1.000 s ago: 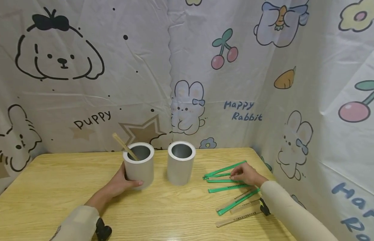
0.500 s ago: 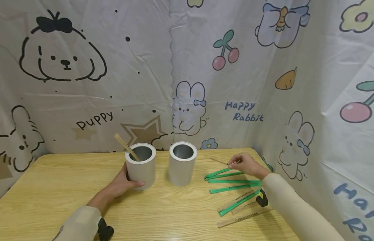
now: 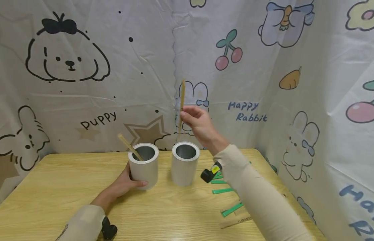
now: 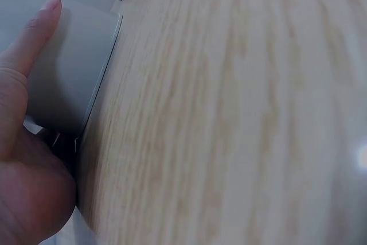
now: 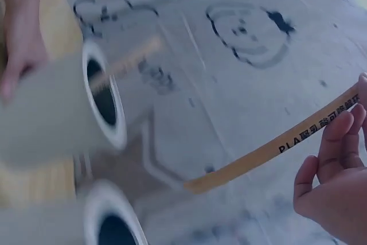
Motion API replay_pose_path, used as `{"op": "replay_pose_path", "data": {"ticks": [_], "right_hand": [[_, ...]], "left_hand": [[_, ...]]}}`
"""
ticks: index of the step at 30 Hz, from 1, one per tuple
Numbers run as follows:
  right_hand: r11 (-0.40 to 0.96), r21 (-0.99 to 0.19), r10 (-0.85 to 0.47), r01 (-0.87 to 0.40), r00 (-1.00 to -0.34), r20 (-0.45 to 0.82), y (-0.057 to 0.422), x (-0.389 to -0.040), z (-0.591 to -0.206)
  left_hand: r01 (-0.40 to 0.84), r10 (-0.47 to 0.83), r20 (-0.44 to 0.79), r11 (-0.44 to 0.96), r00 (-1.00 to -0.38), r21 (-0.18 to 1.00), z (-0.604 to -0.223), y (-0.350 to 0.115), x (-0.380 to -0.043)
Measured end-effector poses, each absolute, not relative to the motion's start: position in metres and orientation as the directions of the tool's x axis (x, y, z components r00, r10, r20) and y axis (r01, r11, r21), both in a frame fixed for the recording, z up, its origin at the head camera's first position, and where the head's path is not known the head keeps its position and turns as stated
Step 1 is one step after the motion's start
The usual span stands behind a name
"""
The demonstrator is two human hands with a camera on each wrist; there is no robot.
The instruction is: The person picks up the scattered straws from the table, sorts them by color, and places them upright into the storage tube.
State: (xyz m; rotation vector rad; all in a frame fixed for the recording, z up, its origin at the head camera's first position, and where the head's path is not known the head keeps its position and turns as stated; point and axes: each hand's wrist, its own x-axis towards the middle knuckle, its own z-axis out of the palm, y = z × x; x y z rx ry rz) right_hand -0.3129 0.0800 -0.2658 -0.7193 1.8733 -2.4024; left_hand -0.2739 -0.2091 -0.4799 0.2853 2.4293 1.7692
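My left hand (image 3: 122, 184) grips the lower side of the left white can (image 3: 146, 174), thumb across its front; its fingers behind are hidden. A brown paper-wrapped straw (image 3: 126, 143) leans out of that can's mouth. Beside it, slightly apart, stands a second white can (image 3: 184, 170). Above this second can, my right hand (image 3: 200, 125) pinches another brown paper-wrapped straw (image 5: 252, 162), held nearly upright in the head view. Black print starting with PLA shows on its wrapper in the right wrist view.
Several green-wrapped straws (image 3: 222, 191) and brown-wrapped ones (image 3: 235, 222) lie on the table (image 3: 175, 214) at the right, partly covered by my right forearm. A printed cloth (image 3: 144, 90) hangs close behind the table and along its right side.
My right hand has taken a brown-wrapped straw from the pile, lifted it and carried it left over the second can. The left hand keeps its grip on the left can.
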Motion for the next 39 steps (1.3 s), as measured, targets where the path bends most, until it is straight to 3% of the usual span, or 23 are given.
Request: {"op": "replay_pose_path", "data": {"ticks": [3,6,10,15,24,32,39], "right_hand": [[-0.318,-0.917,-0.287,-0.239,-0.898,0.334,0.041,-0.312,-0.274],[-0.266,-0.936,-0.289,-0.232,-0.907,0.307,0.011,-0.313,-0.290],[-0.046,-0.976,-0.335,-0.213,-0.917,0.216,-0.007,-0.314,-0.314],[0.194,-0.954,-0.401,-0.230,-0.906,0.137,0.007,-0.314,-0.327],[0.322,-0.882,-0.495,-0.343,-0.856,0.152,0.120,-0.295,-0.332],[0.434,-0.849,-0.540,-0.300,-0.841,0.021,0.255,-0.267,-0.394],[0.484,-0.835,-0.583,-0.260,-0.808,-0.087,0.321,-0.257,-0.436]], "left_hand": [[0.083,0.228,0.016,0.288,-0.973,0.954,-0.481,-0.208,-0.275],[0.081,0.231,0.012,0.290,-0.973,0.953,-0.482,-0.208,-0.276],[0.079,0.231,0.009,0.293,-0.973,0.953,-0.482,-0.208,-0.277],[0.072,0.227,0.004,0.288,-0.974,0.955,-0.484,-0.206,-0.278],[0.084,0.219,0.018,0.296,-0.975,0.952,-0.482,-0.208,-0.277],[0.078,0.235,0.006,0.298,-0.972,0.951,-0.479,-0.208,-0.276],[0.054,0.232,-0.019,0.303,-0.973,0.951,-0.478,-0.207,-0.275]]}}
